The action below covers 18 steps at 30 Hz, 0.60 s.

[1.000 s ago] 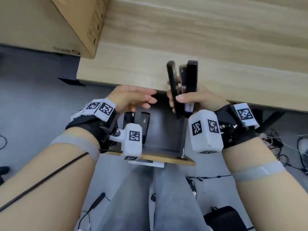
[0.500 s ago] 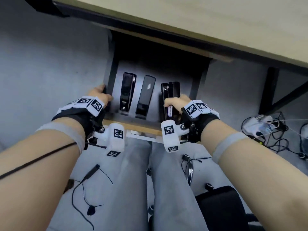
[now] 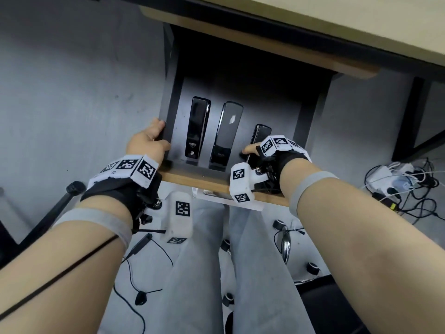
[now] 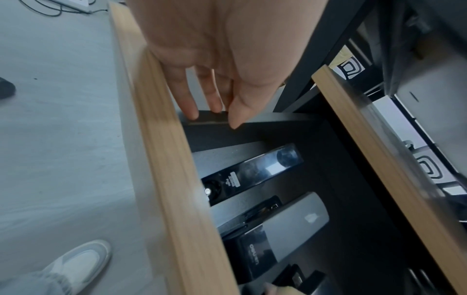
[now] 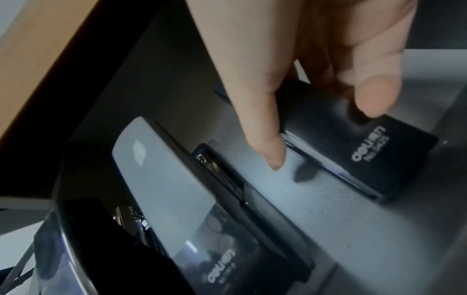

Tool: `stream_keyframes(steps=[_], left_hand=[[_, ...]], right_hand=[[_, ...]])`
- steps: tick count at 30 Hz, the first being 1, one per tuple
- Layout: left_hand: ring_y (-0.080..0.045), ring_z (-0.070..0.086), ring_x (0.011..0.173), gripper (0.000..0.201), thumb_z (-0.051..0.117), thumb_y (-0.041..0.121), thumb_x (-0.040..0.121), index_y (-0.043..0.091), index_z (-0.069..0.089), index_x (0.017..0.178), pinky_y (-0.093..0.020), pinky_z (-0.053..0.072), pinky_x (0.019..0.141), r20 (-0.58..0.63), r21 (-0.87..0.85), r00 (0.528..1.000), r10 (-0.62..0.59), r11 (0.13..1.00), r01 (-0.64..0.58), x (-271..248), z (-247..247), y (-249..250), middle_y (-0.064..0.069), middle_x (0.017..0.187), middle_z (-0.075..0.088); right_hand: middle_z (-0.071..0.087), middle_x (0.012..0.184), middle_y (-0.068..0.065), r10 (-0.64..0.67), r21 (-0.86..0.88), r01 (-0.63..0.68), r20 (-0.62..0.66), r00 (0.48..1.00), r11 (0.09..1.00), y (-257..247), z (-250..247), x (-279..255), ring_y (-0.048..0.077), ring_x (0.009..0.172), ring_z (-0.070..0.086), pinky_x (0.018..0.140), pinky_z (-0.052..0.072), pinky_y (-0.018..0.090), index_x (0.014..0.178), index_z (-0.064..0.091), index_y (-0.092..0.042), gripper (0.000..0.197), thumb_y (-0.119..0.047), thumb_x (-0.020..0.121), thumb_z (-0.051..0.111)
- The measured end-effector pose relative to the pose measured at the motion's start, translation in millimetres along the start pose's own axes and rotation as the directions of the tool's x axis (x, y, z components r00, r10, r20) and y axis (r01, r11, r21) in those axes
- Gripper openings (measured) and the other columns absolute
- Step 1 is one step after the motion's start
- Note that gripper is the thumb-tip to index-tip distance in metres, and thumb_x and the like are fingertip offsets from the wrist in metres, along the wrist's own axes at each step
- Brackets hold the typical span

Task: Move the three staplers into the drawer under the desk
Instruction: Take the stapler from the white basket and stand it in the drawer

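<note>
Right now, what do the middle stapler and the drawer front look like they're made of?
Middle stapler: looks like glossy dark plastic, judging by the bright window glare on its smooth top; metal parts show along its side in the right wrist view.
Drawer front: light wood-grain board, matte, probably laminate; streaked grain shows in the left wrist view.

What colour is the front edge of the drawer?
Light wood-coloured drawer front edge, clearest in the left wrist view.

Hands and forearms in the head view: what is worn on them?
Both forearms are bare. Each wrist has a black strap with white blocks bearing black square-pattern markers, and a grey band behind it. A thin black cable runs along the left forearm.
</note>
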<state>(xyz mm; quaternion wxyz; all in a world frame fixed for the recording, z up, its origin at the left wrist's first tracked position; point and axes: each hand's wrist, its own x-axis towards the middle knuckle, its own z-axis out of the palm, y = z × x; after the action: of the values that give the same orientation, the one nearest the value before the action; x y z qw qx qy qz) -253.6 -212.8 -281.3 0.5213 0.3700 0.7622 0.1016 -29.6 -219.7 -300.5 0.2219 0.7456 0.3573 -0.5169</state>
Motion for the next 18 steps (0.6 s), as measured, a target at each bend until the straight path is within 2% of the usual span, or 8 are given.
stream_keyframes(steps=[2, 4, 7, 10, 12, 14, 16, 18], left_hand=[[-0.009, 0.032, 0.141, 0.06, 0.049, -0.004, 0.083, 0.017, 0.044, 0.139, -0.019, 0.02, 0.115, 0.002, 0.012, 1.0, 0.002, 1.0, -0.002, -0.8, -0.7, 0.8, 0.008, 0.153, 0.033], [-0.009, 0.032, 0.14, 0.06, 0.049, -0.003, 0.083, 0.019, 0.044, 0.139, -0.015, 0.02, 0.11, -0.006, 0.018, 1.0, -0.003, 1.0, 0.004, -1.6, -0.9, 1.5, 0.01, 0.153, 0.034], [-0.008, 0.033, 0.14, 0.06, 0.048, -0.002, 0.083, 0.021, 0.045, 0.138, -0.012, 0.02, 0.106, -0.013, 0.029, 1.0, -0.012, 1.0, 0.012, -4.0, -0.6, 2.6, 0.012, 0.152, 0.034], [-0.008, 0.032, 0.14, 0.061, 0.048, -0.003, 0.083, 0.022, 0.046, 0.138, -0.015, 0.019, 0.11, -0.005, 0.033, 1.0, -0.013, 0.999, 0.013, -4.5, 0.1, 2.2, 0.011, 0.152, 0.034], [-0.008, 0.031, 0.141, 0.061, 0.047, -0.003, 0.083, 0.022, 0.045, 0.139, -0.014, 0.018, 0.109, -0.003, 0.045, 1.0, -0.015, 0.999, 0.015, -4.3, 0.3, 2.7, 0.011, 0.153, 0.032], [-0.008, 0.03, 0.141, 0.062, 0.047, -0.003, 0.083, 0.022, 0.043, 0.14, -0.016, 0.018, 0.111, 0.003, 0.053, 1.0, -0.023, 0.998, 0.022, -5.9, 0.7, 4.7, 0.011, 0.154, 0.031], [-0.009, 0.029, 0.142, 0.063, 0.046, -0.003, 0.083, 0.021, 0.041, 0.141, -0.019, 0.018, 0.114, 0.019, 0.061, 0.999, -0.038, 0.997, 0.037, -7.9, 1.3, 6.8, 0.011, 0.155, 0.027], [-0.012, 0.025, 0.144, 0.064, 0.047, -0.003, 0.084, 0.019, 0.037, 0.143, -0.02, 0.015, 0.114, 0.048, 0.091, 0.997, -0.061, 0.994, 0.057, -10.6, 2.0, 11.5, 0.008, 0.157, 0.022]], right_hand=[[0.057, 0.101, 0.008, 0.001, -0.044, -0.001, -0.017, 1.0, 0.999, -0.1, -3.6, -1.0, 0.025, 0.088, 0.05, 0.089, 0.044, 0.035, 0.074, 0.053, -0.019, 0.021, -0.037, 0.083, 0.058], [0.055, 0.11, 0.013, -0.03, -0.09, 0.026, -0.037, 0.999, 0.996, -1.3, -7.6, -8.4, 0.026, 0.088, 0.048, 0.08, 0.042, 0.031, 0.094, 0.061, -0.017, 0.016, -0.03, 0.086, 0.055], [0.04, 0.134, 0.016, -0.073, -0.118, 0.073, 0.001, 0.997, 0.99, 1.6, -9.4, -5.3, 0.027, 0.081, 0.05, 0.056, 0.039, 0.024, 0.128, 0.053, -0.022, 0.043, -0.02, 0.085, 0.055], [0.033, 0.147, 0.013, -0.011, 0.044, 0.012, -0.033, 0.999, 0.999, 3.2, -8.9, -3.5, 0.029, 0.119, 0.049, 0.048, 0.034, 0.013, 0.142, 0.034, -0.014, 0.06, -0.022, 0.088, 0.059], [0.034, 0.143, 0.014, -0.004, -0.01, 0.004, -0.028, 1.0, 1.0, 2.2, -14.4, -11.1, 0.03, 0.114, 0.05, 0.072, 0.044, 0.021, 0.128, 0.049, -0.022, 0.04, -0.026, 0.089, 0.056], [0.04, 0.136, 0.015, -0.005, -0.05, 0.003, -0.043, 0.999, 0.999, 3.4, -23.5, -24.2, 0.031, 0.114, 0.05, 0.092, 0.043, 0.034, 0.084, 0.054, -0.018, 0.012, -0.028, 0.089, 0.056], [0.044, 0.134, 0.011, -0.011, -0.025, 0.01, -0.035, 0.999, 1.0, 7.5, -28.9, -37.3, 0.029, 0.107, 0.053, 0.088, 0.044, 0.034, 0.061, 0.04, -0.023, 0.033, -0.03, 0.087, 0.06], [0.042, 0.135, 0.008, -0.012, 0.1, 0.021, -0.093, 0.996, 0.995, 10.5, -32.6, -47.0, 0.028, 0.098, 0.053, 0.081, 0.042, 0.032, 0.065, 0.046, -0.024, 0.027, -0.035, 0.084, 0.061]])
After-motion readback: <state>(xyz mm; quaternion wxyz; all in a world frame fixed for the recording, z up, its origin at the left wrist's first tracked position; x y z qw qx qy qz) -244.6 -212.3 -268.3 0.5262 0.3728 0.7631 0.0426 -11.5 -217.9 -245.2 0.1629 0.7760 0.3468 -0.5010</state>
